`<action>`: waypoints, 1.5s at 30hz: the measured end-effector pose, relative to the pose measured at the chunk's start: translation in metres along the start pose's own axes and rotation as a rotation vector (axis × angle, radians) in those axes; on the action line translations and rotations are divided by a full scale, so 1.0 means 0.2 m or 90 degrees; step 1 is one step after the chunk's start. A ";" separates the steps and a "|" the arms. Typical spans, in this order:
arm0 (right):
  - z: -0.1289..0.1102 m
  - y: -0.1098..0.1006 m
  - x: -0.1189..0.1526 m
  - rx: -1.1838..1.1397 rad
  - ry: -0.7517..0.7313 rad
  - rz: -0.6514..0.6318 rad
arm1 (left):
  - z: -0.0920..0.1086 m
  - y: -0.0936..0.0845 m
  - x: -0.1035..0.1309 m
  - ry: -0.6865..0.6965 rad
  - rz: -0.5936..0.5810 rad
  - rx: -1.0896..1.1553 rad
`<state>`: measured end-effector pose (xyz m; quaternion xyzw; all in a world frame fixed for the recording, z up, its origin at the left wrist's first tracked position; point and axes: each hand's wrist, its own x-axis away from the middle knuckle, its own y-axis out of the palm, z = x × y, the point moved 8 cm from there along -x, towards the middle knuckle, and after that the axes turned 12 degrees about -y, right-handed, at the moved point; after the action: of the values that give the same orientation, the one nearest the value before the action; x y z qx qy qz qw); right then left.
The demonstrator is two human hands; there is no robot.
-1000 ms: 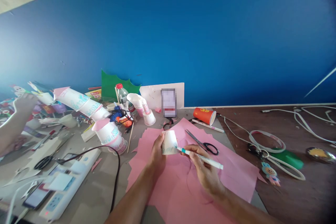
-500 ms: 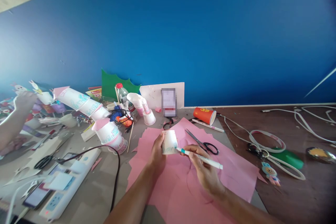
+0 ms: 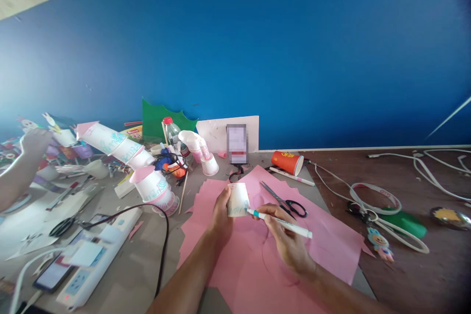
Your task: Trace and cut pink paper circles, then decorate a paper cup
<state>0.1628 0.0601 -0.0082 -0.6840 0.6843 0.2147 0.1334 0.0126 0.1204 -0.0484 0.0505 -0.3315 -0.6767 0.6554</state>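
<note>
My left hand (image 3: 221, 212) is closed around a white paper cup (image 3: 237, 198) with faint teal marks along its lower part. In my right hand (image 3: 285, 235) is a white marker (image 3: 289, 226) with a teal end, its tip at the cup's lower right edge. Both hands are over a large pink paper sheet (image 3: 253, 265) with jagged edges. Black-handled scissors (image 3: 285, 200) lie on the sheet, just beyond my right hand.
Decorated paper cups (image 3: 154, 184) are stacked at left, near a power strip (image 3: 97, 260) and black cable. A red cup (image 3: 287, 162) lies on its side behind the scissors. Cords and a keychain figure (image 3: 380, 243) lie right. Another person's arm (image 3: 22, 164) reaches in at far left.
The marker tip has shifted very slightly at the cup's edge. The cup and my left hand stay almost where they were. White paper near the other person has moved.
</note>
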 end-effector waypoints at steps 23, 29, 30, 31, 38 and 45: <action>-0.02 0.01 -0.01 0.014 0.005 -0.009 | 0.00 -0.01 -0.01 -0.003 -0.003 -0.008; -0.01 0.00 -0.01 0.025 0.006 0.001 | 0.00 -0.01 -0.02 -0.006 -0.005 -0.001; -0.01 -0.01 -0.01 0.020 0.006 0.004 | 0.00 -0.01 -0.02 -0.004 -0.004 -0.002; 0.00 -0.01 0.00 0.013 0.006 0.007 | 0.00 -0.01 -0.02 -0.006 -0.004 -0.002; 0.00 -0.02 -0.01 0.009 0.004 0.024 | 0.00 -0.01 -0.02 -0.006 0.002 -0.011; 0.00 -0.01 -0.01 0.035 0.000 0.010 | 0.00 0.01 0.00 -0.005 0.000 -0.015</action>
<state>0.1654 0.0619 -0.0073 -0.6749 0.6951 0.1966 0.1505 0.0131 0.1201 -0.0471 0.0405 -0.3259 -0.6809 0.6546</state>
